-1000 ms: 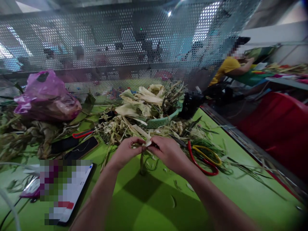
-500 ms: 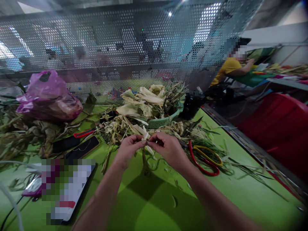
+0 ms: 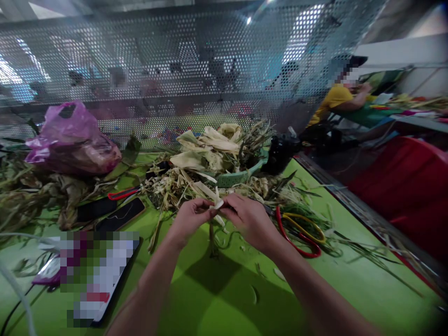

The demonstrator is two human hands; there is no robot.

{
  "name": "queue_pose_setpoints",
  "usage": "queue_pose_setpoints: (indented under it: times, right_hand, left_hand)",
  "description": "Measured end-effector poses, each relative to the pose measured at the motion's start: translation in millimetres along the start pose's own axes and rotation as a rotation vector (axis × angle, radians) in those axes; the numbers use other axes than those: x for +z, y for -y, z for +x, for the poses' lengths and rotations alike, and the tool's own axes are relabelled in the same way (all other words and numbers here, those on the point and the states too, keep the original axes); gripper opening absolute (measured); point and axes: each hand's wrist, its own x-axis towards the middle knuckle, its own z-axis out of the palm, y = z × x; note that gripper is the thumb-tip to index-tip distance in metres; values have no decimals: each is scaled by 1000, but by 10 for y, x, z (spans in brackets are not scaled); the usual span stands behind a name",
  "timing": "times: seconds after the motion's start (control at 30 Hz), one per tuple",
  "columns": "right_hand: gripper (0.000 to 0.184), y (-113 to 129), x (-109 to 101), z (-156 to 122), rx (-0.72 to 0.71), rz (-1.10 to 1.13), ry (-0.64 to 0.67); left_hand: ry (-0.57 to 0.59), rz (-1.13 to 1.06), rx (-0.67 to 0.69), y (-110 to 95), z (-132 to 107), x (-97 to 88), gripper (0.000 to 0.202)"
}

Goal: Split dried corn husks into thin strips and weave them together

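Note:
My left hand (image 3: 191,218) and my right hand (image 3: 248,218) meet above the green table (image 3: 217,298), fingers pinched together on a small pale strip of husk (image 3: 217,204). A thin green stem (image 3: 212,238) hangs down from between them to the table. Just behind the hands lies a heap of pale dried husks and leaves (image 3: 206,163), partly in a teal basket (image 3: 241,176). Red-handled scissors (image 3: 297,231) lie right of my right hand.
A pink plastic bag (image 3: 72,140) sits at the back left on dry leaves. Two dark phones (image 3: 121,213) and a blurred-out card lie left. A perforated metal screen (image 3: 175,70) closes the back. A person in yellow (image 3: 332,100) works at the far right.
Both hands have risen slightly and drawn closer together around the pale husk strip; the stem still hangs below them.

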Motion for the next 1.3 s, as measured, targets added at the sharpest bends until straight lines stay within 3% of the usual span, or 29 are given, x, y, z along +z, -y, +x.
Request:
queue_pose_setpoints:
  times: [0.2,0.4,0.63,0.83,0.93,1.03,1.13,1.3]
  right_hand:
    - [10,4,-8,7,5,44,-15]
    - [9,13,-1,11,49,187,-139]
    - [5,20,36,12,15,198,-222]
    - [6,3,65,20,-15,292,-222]
    - [3,-29,79,36,60,374,-217]
    - [12,-69,90,52,168,502,-163]
    - [17,-99,94,63,192,619,-68]
    - [24,-141,77,69,234,650,-63]
  left_hand:
    - [-49,-47,-22,36,6,45,30]
    - [-112,-103,50,-3,-2,68,24]
    - [-68,-7,48,8,-2,73,23]
    - [-24,52,76,26,-3,65,14]
    - [-26,70,92,12,-15,72,11]
    - [-15,83,105,11,-21,77,10]
    - [6,85,108,17,-20,78,11]
    - [7,122,120,-22,-35,73,11]
